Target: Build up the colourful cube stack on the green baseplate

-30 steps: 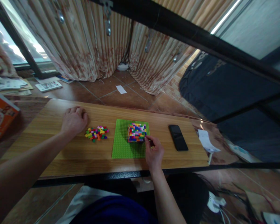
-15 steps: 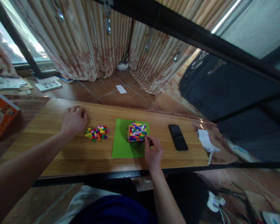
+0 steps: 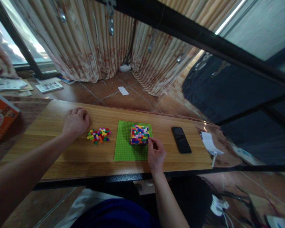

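Note:
A box-shaped block of small multicoloured toy bricks (image 3: 139, 134) stands on a green studded baseplate (image 3: 122, 148). My right hand (image 3: 156, 153) is at the block's right front corner, thumb and forefinger pinched together against or very near its side. Whatever those fingertips may hold is too small to make out. My left hand (image 3: 75, 123) rests on the wooden table with its fingers loosely curled, and nothing shows in it. Just right of that hand lies a loose pile of mixed-colour bricks (image 3: 99, 135), apart from the fingers.
A black phone (image 3: 181, 140) lies on the table (image 3: 90, 163) to the right of the baseplate. An orange box (image 3: 2, 117) stands at the far left. Papers (image 3: 210, 142) lie beyond the table's right end. Curtains (image 3: 92, 41) hang behind, below a dark bar (image 3: 180, 27).
My right hand has shifted very slightly at the block's corner, its pinch still closed. My left hand, the block and the pile stay where they were.

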`<action>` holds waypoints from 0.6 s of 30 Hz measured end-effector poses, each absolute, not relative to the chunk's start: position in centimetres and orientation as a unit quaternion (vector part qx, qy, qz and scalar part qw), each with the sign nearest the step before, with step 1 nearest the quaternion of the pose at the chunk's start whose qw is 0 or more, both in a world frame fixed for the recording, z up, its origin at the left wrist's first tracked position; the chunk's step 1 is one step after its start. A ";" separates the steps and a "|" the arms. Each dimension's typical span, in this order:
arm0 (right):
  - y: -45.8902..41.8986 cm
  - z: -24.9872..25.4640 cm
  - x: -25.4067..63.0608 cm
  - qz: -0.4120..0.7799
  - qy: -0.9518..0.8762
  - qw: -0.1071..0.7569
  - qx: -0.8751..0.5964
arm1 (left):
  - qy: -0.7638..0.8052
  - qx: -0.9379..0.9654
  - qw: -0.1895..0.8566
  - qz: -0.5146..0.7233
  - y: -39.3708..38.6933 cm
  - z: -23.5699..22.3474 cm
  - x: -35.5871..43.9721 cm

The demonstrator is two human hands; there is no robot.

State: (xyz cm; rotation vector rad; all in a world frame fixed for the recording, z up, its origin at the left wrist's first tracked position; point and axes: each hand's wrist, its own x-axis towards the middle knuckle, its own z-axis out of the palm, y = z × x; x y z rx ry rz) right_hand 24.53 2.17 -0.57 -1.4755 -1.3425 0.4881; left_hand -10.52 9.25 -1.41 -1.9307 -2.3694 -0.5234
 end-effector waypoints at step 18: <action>2.9 -0.9 24.6 0.330 -0.448 0.566 -0.608 | -0.768 -0.618 0.044 -0.158 9.3 -1.5 -10.6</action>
